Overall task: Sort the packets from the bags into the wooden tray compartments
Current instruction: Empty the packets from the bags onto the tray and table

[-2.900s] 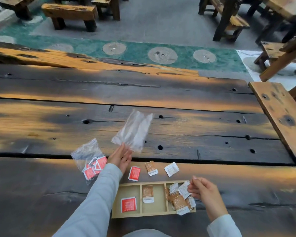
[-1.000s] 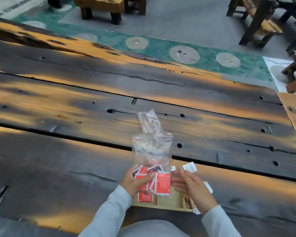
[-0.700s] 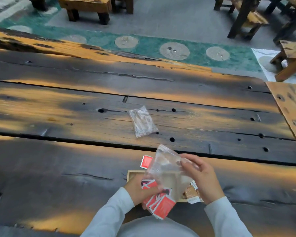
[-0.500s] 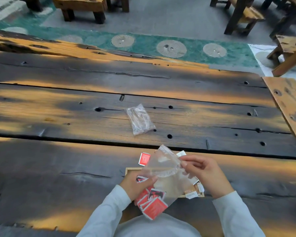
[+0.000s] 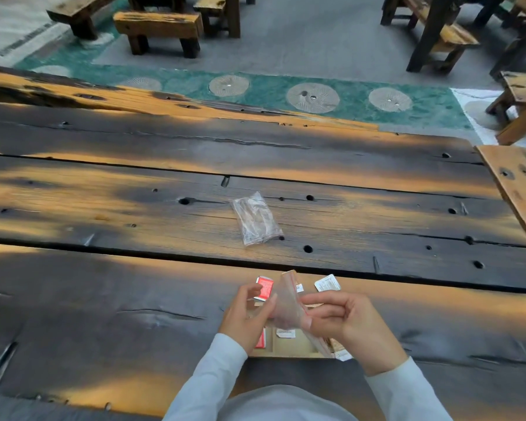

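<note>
Both hands hold a clear plastic bag [image 5: 287, 302] with a red zip strip, just above the wooden tray [image 5: 289, 349]. My left hand [image 5: 245, 314] grips its left side and my right hand [image 5: 343, 326] pinches its right edge. The bag looks empty. Most of the tray is hidden behind my hands; a red packet [image 5: 260, 341] shows in its left compartment and a white-labelled packet [image 5: 285, 333] in the middle one. Beyond the tray, a red packet [image 5: 264, 287] and a white packet [image 5: 327, 283] lie loose on the table.
A second clear bag [image 5: 255, 218], crumpled and empty, lies on the plank further out. The dark wooden table [image 5: 104, 314] has wide gaps between planks. A lighter board [image 5: 520, 189] juts in at the right. Benches stand on the floor beyond.
The red packets that filled the held bag are no longer in it. My hands have raised the bag and turned it edge-on above the tray. The far bag has not moved.
</note>
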`<state>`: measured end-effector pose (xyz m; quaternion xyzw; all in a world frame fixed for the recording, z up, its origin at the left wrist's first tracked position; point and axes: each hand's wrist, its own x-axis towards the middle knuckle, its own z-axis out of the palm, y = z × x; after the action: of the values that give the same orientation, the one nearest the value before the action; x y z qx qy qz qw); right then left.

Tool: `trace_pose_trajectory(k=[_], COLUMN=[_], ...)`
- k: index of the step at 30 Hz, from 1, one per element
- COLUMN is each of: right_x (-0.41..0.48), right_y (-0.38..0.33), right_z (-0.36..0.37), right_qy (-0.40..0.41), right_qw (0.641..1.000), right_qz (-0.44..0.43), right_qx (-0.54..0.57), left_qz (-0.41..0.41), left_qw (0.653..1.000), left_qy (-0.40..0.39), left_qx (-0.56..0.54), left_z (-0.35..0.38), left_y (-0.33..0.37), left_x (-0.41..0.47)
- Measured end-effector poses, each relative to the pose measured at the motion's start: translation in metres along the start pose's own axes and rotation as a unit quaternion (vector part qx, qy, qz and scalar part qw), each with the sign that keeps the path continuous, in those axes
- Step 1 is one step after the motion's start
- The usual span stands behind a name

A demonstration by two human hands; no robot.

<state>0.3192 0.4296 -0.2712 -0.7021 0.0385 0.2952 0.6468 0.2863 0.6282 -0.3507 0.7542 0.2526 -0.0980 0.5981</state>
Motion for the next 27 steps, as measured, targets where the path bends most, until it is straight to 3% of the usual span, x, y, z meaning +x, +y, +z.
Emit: trace_pose_trajectory(k=[3, 6, 13, 17, 20, 23, 27], right_x=[0.003, 0.003, -0.002, -0.002, -0.002, -0.001, 0.002], right_y=[0.003, 0.005, 0.013, 0.021, 0.025, 0.031, 0.041], right_z=[0.005, 0.005, 0.006, 0.002, -0.019, -0.033, -0.047], right_qy=[0.043, 0.069, 0.081, 0.119, 0.211, 0.214, 0.218], right_qw=[0.999, 0.997, 0.996, 0.990, 0.970, 0.972, 0.973], right_qz=[-0.015, -0.024, -0.011, 0.001, 0.000, -0.007, -0.026], right_qx=[0.012, 0.021, 0.034, 0.082, 0.120, 0.100, 0.066], left_qz=[0.038, 0.068, 0.095, 0.117, 0.157, 0.220, 0.273], left_qw=[0.996, 0.991, 0.992, 0.989, 0.975, 0.945, 0.928], left_qy=[0.044, -0.032, -0.078, -0.049, 0.008, -0.006, -0.012], left_qx=[-0.072, -0.112, 0.001, 0.078, 0.157, 0.242, 0.255], left_z=[0.004, 0.012, 0.021, 0.011, -0.007, -0.010, 0.000], left_y=[0.025, 0.047, 0.043, 0.040, 0.039, 0.047, 0.061], left_x=[-0.014, -0.031, -0.030, -0.024, -0.009, -0.007, -0.008])
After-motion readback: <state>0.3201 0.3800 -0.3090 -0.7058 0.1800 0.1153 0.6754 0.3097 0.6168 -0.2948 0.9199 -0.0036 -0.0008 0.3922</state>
